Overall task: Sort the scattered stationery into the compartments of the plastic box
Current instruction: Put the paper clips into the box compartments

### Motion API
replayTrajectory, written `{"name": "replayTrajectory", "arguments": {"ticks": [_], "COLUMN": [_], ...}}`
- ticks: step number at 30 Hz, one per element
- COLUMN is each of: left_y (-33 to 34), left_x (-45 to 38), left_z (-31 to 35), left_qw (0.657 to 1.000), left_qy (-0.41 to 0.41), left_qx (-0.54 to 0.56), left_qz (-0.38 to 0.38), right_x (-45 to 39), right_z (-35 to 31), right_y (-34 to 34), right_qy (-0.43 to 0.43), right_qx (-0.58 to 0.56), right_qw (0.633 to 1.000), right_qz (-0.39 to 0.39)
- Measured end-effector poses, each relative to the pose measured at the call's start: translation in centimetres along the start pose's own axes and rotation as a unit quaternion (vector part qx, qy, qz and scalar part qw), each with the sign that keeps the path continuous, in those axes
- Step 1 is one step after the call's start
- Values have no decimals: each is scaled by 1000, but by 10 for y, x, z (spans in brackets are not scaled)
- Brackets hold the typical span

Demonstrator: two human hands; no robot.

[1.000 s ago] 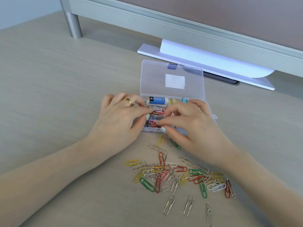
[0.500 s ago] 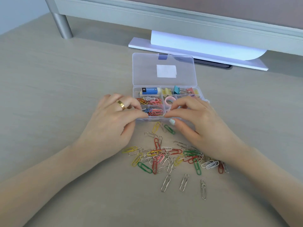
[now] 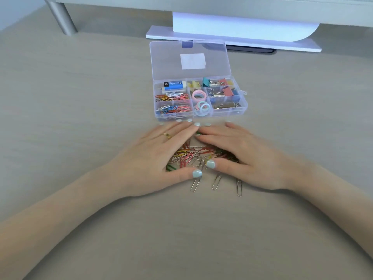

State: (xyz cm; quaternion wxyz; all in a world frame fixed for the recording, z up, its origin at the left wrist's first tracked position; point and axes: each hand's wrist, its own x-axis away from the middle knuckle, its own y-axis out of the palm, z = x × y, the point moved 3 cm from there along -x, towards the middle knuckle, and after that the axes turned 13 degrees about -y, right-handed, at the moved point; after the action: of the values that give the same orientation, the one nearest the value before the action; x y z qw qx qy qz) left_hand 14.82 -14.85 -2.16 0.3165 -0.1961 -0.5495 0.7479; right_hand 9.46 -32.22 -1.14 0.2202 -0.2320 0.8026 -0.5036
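Box (image 3: 199, 116) sits open toward the far middle of the desk (image 3: 80, 98), lid laid back, its near wall just beyond your fingertips. It is thin clear plastic, judged light and likely to slide if nudged; steady it by a side wall if you must. Two left compartments already hold clips; the eraser (image 3: 174, 85), rings (image 3: 198, 95) and binder clips (image 3: 217, 91) fill others.

Pile of paper clips (image 3: 193, 153) lies nearer you than the box, mostly under and between your hands. Clips are stiff wire, very light, slippery on the smooth top, and they tangle; judged easier to rake into a heap and pinch from the edges than to lift singly.

Left hand (image 3: 159, 156) lies flat, palm down, fingers straight over the pile's left side, grasping nothing. Right hand (image 3: 244, 156) mirrors it on the right, likewise released; the thumbs nearly meet at the near side.

Three silver clips (image 3: 217, 181) lie outside the hands, toward the desk's near edge.
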Motion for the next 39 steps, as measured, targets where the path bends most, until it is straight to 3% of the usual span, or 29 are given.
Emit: {"name": "replayTrajectory", "arguments": {"ticks": [4, 8, 13, 16, 23, 29, 39], "left_y": [-2, -4, -4, -2, 7, 0, -1], "left_x": [4, 16, 34, 31, 5, 0, -14], "left_z": [9, -1, -14, -7, 12, 13, 5], "left_qw": [999, 998, 997, 995, 998, 994, 984], "left_qy": [29, -2, -50, -60, -29, -53, -27], "left_qx": [38, 45, -47, -71, -63, 4, 147], "left_qz": [-23, -41, -30, -34, 15, 92, 98], "right_x": [12, 41, 82, 82, 31, 16, 5], "right_z": [-10, -13, -19, -24, -28, -10, 15], "right_y": [1, -6, 5, 9, 15, 7, -3], "right_qy": [2, 76, 222, 253, 184, 158, 113], "right_qx": [-32, 2, 98, 111, 119, 76, -15], "right_qw": [999, 993, 970, 960, 976, 981, 982], "right_qz": [29, 91, 0, -36, -23, 81, 149]}}
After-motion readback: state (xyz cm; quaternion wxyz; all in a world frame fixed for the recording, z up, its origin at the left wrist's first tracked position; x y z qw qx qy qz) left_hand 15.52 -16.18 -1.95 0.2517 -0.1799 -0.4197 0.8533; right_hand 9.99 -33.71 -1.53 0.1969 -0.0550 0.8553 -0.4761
